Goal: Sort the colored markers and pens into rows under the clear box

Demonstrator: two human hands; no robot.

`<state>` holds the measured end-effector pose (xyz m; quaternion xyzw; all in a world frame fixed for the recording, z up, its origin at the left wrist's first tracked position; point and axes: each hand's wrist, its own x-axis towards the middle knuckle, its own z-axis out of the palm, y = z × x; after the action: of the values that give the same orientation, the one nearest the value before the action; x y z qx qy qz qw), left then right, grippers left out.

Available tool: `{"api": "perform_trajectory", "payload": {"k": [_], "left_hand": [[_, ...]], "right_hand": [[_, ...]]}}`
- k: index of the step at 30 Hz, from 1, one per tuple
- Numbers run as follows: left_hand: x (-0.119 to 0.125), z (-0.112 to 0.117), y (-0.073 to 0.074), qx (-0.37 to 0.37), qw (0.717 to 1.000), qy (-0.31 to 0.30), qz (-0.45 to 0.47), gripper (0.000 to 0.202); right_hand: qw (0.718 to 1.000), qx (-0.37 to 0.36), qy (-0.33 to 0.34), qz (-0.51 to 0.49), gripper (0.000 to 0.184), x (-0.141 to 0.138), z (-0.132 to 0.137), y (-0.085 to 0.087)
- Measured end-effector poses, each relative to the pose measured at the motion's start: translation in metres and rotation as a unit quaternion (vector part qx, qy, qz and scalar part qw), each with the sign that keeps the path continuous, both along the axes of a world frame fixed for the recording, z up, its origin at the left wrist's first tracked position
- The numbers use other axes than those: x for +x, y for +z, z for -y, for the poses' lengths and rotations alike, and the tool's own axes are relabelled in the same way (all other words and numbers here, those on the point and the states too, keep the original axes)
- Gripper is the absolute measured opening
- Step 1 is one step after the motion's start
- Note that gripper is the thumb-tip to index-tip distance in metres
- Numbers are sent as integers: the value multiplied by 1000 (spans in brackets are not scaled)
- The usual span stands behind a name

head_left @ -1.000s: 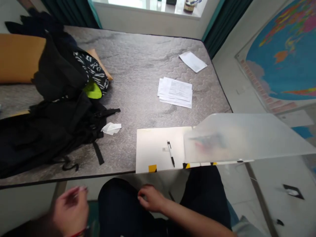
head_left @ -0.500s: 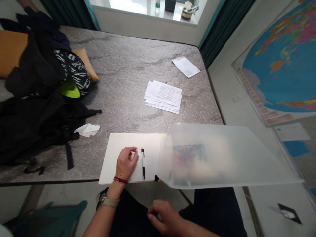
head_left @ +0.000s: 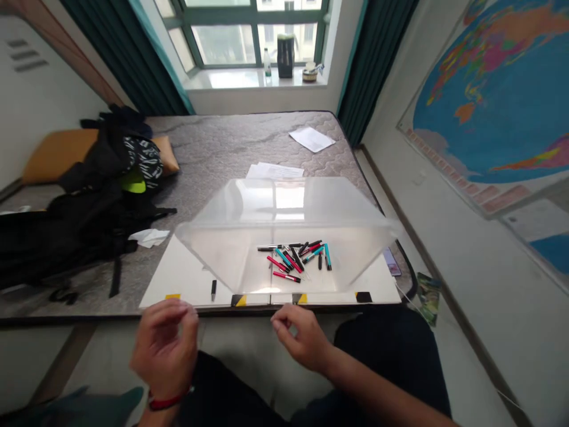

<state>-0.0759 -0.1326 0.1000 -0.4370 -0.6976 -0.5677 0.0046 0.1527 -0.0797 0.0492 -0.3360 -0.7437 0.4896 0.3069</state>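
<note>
My left hand [head_left: 164, 347] hovers below the table edge over my lap, its fingers curled together in a pinch; what they hold is hidden. My right hand [head_left: 300, 338] is beside it, also curled in a pinch with nothing I can name. Just beyond them a white board [head_left: 178, 279] lies on the grey table [head_left: 222, 148]. On it stands a clear plastic container [head_left: 222, 255] with several coloured pens [head_left: 293, 261] inside. A single black pen [head_left: 214, 289] lies on the board at the container's left front, nearest my left hand.
A black backpack and clothes [head_left: 66, 225] fill the table's left side, with a crumpled tissue [head_left: 149, 237] beside them. Paper sheets [head_left: 275, 171] and one more sheet [head_left: 311, 139] lie further back. A world map [head_left: 498, 89] leans on the right wall.
The view has tilted up. My left hand has left the board near the black pen and drawn back to my lap. The clear container now sits over the board's middle, pens showing inside.
</note>
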Motion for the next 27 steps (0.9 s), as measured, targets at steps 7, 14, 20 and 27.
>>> {"api": "perform_trajectory", "payload": {"k": [7,14,20,27], "left_hand": [[89,-3,-28,-154,972,-164,59,18],[78,-71,-43,-239,952,-169,-90,19],[68,-105,-57,-259,945,-158,-124,14],[56,-124,-79,-238,947,-158,-148,14]], "right_hand": [[996,5,-91,-12,18,60,-12,14],[994,25,-107,-12,18,89,2,14],[990,82,-108,35,16,66,3,3],[966,150,-120,174,14,51,-56,16]]}}
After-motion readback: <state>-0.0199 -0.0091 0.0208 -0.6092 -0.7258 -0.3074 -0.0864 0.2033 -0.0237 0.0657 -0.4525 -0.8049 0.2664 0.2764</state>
